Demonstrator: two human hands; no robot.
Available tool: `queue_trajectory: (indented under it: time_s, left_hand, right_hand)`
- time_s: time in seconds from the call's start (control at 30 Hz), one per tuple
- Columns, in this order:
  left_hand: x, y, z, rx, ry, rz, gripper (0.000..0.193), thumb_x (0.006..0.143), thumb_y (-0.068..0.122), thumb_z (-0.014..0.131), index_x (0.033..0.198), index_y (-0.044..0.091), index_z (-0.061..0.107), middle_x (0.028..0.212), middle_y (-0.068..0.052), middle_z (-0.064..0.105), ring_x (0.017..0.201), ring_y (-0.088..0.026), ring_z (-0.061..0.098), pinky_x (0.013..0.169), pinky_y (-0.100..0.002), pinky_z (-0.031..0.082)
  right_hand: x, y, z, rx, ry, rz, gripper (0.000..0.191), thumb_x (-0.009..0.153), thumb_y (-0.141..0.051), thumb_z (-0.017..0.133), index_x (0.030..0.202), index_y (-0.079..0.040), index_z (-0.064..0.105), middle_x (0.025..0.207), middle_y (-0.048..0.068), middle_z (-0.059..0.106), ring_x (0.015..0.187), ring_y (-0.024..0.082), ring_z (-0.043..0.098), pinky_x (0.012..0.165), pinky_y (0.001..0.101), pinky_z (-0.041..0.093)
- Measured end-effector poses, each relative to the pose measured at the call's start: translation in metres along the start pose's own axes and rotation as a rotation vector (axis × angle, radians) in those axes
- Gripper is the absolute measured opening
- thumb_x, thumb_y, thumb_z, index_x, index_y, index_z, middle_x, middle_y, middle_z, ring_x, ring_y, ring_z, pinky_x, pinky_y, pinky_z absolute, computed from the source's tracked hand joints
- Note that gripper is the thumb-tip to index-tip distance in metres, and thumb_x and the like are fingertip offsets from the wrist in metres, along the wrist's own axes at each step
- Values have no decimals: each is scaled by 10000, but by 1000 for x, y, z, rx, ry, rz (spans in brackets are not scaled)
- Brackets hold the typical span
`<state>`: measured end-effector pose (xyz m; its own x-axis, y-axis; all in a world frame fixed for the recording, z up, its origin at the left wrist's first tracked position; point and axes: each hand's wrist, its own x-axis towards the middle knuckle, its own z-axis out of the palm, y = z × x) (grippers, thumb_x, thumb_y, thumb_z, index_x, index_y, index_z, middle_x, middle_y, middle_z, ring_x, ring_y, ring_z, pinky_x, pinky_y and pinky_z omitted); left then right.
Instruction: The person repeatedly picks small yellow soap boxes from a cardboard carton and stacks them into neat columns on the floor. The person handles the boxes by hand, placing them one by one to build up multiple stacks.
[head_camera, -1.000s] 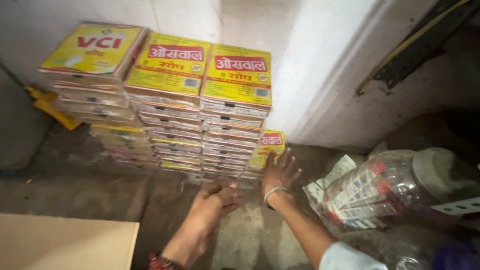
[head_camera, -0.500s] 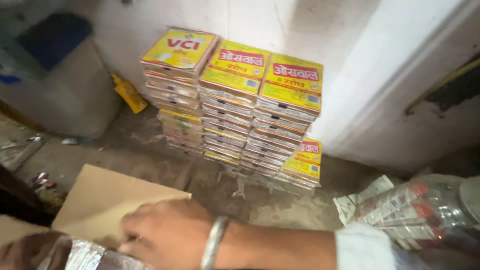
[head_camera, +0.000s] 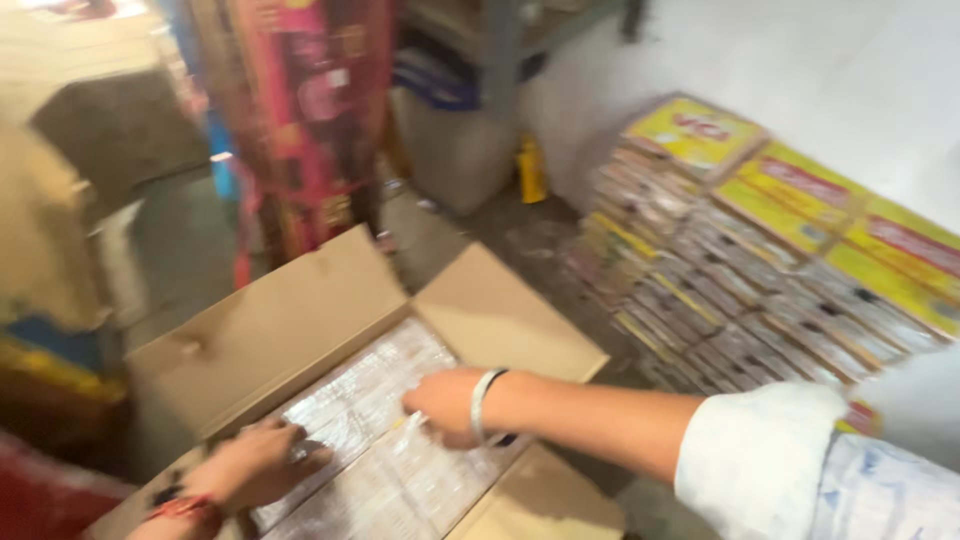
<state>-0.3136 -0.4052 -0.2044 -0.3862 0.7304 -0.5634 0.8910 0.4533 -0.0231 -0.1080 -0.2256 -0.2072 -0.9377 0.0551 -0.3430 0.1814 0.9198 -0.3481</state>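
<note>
2 hands in carton (head_camera: 300, 330): right hand (head_camera: 445, 405) pinching wrapped packs (head_camera: 380, 440), left hand (head_camera: 255, 465) flat, grip apart. Risk: film tears, packs spill.

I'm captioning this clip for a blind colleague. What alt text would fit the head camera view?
A person's two bare hands, the left hand and the right hand, reach into an open cardboard box and rest on the clear-wrapped packs inside it. To the right, stacks of flat yellow packets stand on the floor against a white wall. The picture is motion-blurred.
</note>
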Motion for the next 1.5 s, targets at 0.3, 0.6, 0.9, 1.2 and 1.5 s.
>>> queue_trajectory:
  time_s: [0.3,0.6,0.9,1.2,1.5]
  left_hand:
    - [-30,17,45,-274,26,79,953,872,704,675,1469,49,325,1543,-304,214,1406,-514,280,1129,-572,343]
    - [-45,67,68,-445,232,153,1142,805,583,710,1584,-35,149,1620,-253,244,1533,-404,230,1229,-606,180]
    - [-33,106,93,3,572,391,1100,785,532,703,1436,-236,260,1540,-478,152,1469,-588,153,1193,-603,133]
    - [-28,117,54,108,279,354,1166,637,589,837,1428,-140,388,1550,-503,160,1449,-636,219,1182,-638,256]
    - [-28,108,44,-107,375,297,1420,482,605,928,1452,-199,274,1477,-445,276,1353,-591,336,1144,-563,307]
  right_hand:
    - [40,-40,0,-141,-34,100,550,873,-335,744,1339,-92,579,1290,203,625,1208,395,603,1014,480,496]
    - [28,-46,14,-157,59,-146,934,698,-402,882,1460,-78,449,1451,195,500,1300,405,477,1067,510,377]
    - [26,-36,-22,-86,-42,-244,822,711,-433,861,1363,-40,550,1362,175,581,1278,367,547,1089,434,442]
    - [21,-60,-39,-156,-107,-192,969,601,-428,903,1381,7,528,1382,218,570,1311,376,542,1118,405,450]
    - [-3,-50,-33,-144,-37,-152,1447,477,-525,980,1557,3,175,1582,229,321,1457,383,325,1192,493,261]
